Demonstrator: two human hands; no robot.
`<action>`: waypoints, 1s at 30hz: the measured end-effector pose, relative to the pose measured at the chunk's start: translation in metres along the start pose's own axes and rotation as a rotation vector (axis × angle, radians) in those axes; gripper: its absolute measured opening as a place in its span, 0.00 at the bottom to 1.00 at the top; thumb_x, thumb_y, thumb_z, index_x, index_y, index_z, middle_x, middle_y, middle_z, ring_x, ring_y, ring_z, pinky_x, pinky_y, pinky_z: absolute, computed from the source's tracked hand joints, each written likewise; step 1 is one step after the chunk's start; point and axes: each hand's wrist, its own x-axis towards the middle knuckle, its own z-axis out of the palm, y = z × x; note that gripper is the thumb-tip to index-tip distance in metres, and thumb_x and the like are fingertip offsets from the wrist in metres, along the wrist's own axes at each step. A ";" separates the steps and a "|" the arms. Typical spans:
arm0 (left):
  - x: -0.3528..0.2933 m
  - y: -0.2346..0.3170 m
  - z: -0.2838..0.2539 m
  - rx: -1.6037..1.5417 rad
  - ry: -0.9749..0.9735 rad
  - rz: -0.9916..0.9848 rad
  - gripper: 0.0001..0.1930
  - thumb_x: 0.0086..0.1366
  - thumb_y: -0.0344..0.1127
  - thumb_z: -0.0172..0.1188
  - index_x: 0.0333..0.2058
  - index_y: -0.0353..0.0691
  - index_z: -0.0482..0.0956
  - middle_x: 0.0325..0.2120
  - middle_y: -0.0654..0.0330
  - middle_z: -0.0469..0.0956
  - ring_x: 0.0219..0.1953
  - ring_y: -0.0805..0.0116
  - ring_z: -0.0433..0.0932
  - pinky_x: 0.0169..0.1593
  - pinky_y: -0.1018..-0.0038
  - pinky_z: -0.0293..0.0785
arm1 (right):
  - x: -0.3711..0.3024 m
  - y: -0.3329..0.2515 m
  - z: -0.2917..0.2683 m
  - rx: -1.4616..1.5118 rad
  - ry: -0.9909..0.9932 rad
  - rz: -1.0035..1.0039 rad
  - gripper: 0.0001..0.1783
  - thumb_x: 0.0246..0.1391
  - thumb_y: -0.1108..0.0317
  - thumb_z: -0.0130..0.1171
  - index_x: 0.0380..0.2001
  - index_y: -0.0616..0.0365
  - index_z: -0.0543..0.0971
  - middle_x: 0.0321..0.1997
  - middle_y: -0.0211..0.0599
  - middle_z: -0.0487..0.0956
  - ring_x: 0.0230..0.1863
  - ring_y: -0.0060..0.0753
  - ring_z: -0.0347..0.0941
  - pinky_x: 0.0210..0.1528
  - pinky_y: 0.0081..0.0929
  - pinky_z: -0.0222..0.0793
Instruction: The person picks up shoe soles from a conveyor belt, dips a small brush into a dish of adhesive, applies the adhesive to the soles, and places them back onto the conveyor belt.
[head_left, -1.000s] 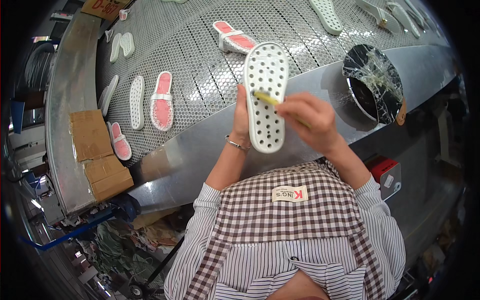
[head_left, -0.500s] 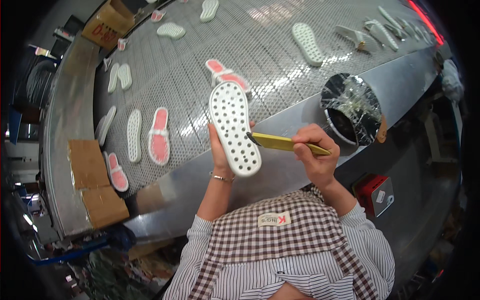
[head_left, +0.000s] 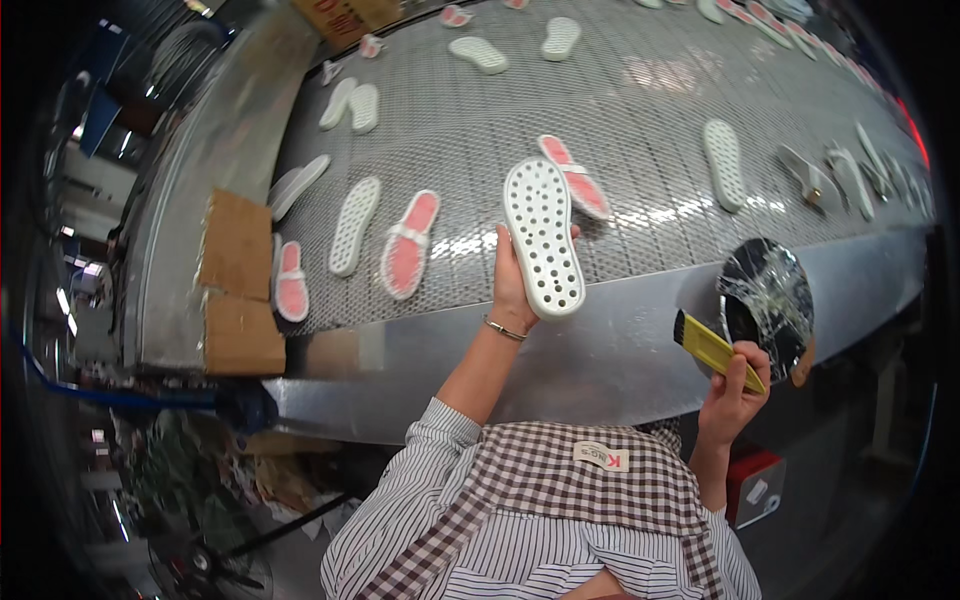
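A white shoe sole [head_left: 543, 240] with rows of round holes faces me, held upright by my left hand [head_left: 510, 280] with the fingers wrapped behind it. In my right hand [head_left: 735, 400] is a flat yellow-handled brush [head_left: 708, 347], its dark bristles pointing up and left, apart from the sole. Just beyond that hand, at the right, stands a round black pot [head_left: 740, 262] streaked with pale, stringy residue. Behind the sole, a white sandal with a pink footbed [head_left: 590, 196] lies on the mesh belt, partly covered.
Across the mesh conveyor belt [head_left: 640, 240] lie several white soles [head_left: 722, 165] and pink-footbed sandals [head_left: 410, 245]. A smooth metal ledge [head_left: 450, 375] runs along its near side. Cardboard pieces [head_left: 238, 240] line the left edge. A red box [head_left: 752, 485] sits low at the right.
The brush has left the sole's surface and moved right, to beside the black pot. My left hand still holds the sole. The whole view has shifted, with the belt's things appearing farther right.
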 end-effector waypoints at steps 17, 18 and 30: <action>0.056 0.049 -0.091 0.624 0.471 0.047 0.33 0.71 0.55 0.40 0.61 0.30 0.59 0.56 0.47 0.68 0.57 0.60 0.69 0.60 0.66 0.64 | 0.005 0.005 0.008 -0.061 -0.088 0.220 0.04 0.57 0.73 0.58 0.35 0.61 0.78 0.30 0.28 0.76 0.24 0.12 0.68 0.25 0.11 0.63; 0.048 0.045 -0.084 0.840 0.446 0.181 0.31 0.71 0.50 0.44 0.61 0.29 0.58 0.56 0.48 0.68 0.58 0.60 0.68 0.61 0.67 0.63 | 0.006 0.004 0.007 -0.052 -0.090 0.254 0.04 0.57 0.73 0.58 0.35 0.61 0.78 0.30 0.28 0.76 0.24 0.12 0.68 0.25 0.11 0.64; -0.019 0.217 -0.145 1.557 0.678 0.644 0.18 0.66 0.35 0.54 0.51 0.30 0.73 0.49 0.52 0.75 0.51 0.61 0.73 0.57 0.68 0.65 | 0.010 0.004 0.008 -0.030 -0.101 0.312 0.04 0.57 0.73 0.58 0.35 0.61 0.78 0.30 0.29 0.77 0.23 0.13 0.69 0.24 0.12 0.65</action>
